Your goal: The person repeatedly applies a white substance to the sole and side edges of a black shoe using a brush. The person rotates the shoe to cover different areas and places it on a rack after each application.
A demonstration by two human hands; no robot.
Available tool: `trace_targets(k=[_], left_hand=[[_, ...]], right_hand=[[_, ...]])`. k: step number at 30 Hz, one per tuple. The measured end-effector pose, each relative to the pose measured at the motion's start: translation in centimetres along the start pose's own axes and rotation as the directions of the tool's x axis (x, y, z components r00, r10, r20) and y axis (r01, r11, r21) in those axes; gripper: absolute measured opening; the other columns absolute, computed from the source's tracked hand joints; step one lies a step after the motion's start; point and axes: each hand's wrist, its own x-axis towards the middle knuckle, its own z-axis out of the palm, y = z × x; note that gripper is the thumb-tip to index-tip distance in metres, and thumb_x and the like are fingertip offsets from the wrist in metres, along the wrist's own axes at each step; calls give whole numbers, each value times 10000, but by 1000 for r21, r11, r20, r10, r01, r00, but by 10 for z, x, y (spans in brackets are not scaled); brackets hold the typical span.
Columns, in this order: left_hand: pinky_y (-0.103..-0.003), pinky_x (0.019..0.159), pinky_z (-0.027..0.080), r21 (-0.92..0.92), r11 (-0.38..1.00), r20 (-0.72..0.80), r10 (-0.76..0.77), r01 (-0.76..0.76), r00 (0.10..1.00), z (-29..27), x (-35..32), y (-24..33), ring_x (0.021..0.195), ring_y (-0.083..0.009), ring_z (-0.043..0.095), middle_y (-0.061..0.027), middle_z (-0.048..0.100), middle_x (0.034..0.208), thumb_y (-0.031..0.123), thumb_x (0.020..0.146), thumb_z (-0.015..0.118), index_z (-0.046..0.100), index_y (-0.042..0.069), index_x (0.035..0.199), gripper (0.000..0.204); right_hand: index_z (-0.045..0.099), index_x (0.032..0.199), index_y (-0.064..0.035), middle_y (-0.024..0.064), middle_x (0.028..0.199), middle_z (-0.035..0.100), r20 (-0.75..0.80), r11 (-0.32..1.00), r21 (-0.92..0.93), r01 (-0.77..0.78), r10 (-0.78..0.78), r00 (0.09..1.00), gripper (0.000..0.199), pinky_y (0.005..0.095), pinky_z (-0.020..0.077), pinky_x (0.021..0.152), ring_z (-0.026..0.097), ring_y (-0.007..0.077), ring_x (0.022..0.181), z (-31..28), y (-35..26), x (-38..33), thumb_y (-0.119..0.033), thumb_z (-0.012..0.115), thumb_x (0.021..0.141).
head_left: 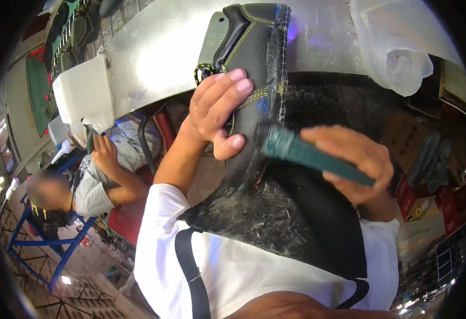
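A black leather shoe upper with yellow stitching and a padded collar lies from the metal table toward my lap. My left hand is pressed on it, fingers over its stitched edge and thumb lower down. A loop of black-and-yellow lace and a grey flat piece with a hole show beside the collar. In my right hand is a dark green brush-like tool, blurred by motion. Its far end meets the leather near the seam, right of my left thumb. Fibres and dust cover my black apron.
The metal table curves across the top, with translucent plastic sheeting at its right. A white plastic container stands at the left, near a seated co-worker. Boxes are stacked at the right.
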Motion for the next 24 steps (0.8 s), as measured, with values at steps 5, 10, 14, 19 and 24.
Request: trace_targets(k=[5, 10, 14, 19, 24], left_hand=[[-451, 968, 469, -19, 1000, -52, 19, -20, 998, 2, 0, -4, 1147, -363, 604, -223, 649, 1202, 427, 904, 374, 595, -106, 1172, 636], [-467, 952, 473, -20, 999, 13, 28, -27, 1000, -5, 7, -6, 1129, -378, 608, -229, 646, 1197, 406, 924, 371, 600, -90, 1145, 589], [-466, 944, 473, -18, 997, 9, 79, -79, 997, -4, 10, -7, 1126, -380, 610, -234, 649, 1191, 399, 923, 385, 596, -87, 1146, 574], [-462, 940, 474, -38, 996, 40, 80, -78, 996, -7, 17, -5, 1121, -380, 615, -234, 650, 1195, 402, 917, 401, 593, -85, 1150, 572], [-452, 938, 474, -75, 996, 20, 47, -45, 999, -6, 17, -4, 1119, -376, 617, -226, 655, 1194, 411, 912, 400, 609, -106, 1123, 596]], right_hand=[[618, 1135, 122, 292, 983, 687, 21, 975, 208, -84, 81, 996, 339, 360, 584, 718, 716, 279, 766, -20, -7, 7, -96, 667, 880], [554, 1212, 169, 227, 990, 663, -189, 957, 235, -169, 216, 958, 329, 307, 541, 692, 647, 209, 776, -27, 25, 21, 10, 589, 927], [597, 1149, 145, 263, 1051, 660, -106, 999, -36, 7, -10, 994, 307, 298, 552, 685, 659, 201, 753, -21, 24, 20, 1, 645, 882], [633, 1062, 122, 297, 985, 677, 90, 972, 94, 217, -225, 970, 293, 328, 561, 608, 671, 223, 668, -27, 18, 17, -25, 690, 815], [683, 940, 90, 223, 927, 712, -20, 997, 71, -35, 37, 999, 166, 319, 576, 733, 715, 257, 812, -33, 4, 31, 86, 693, 775]])
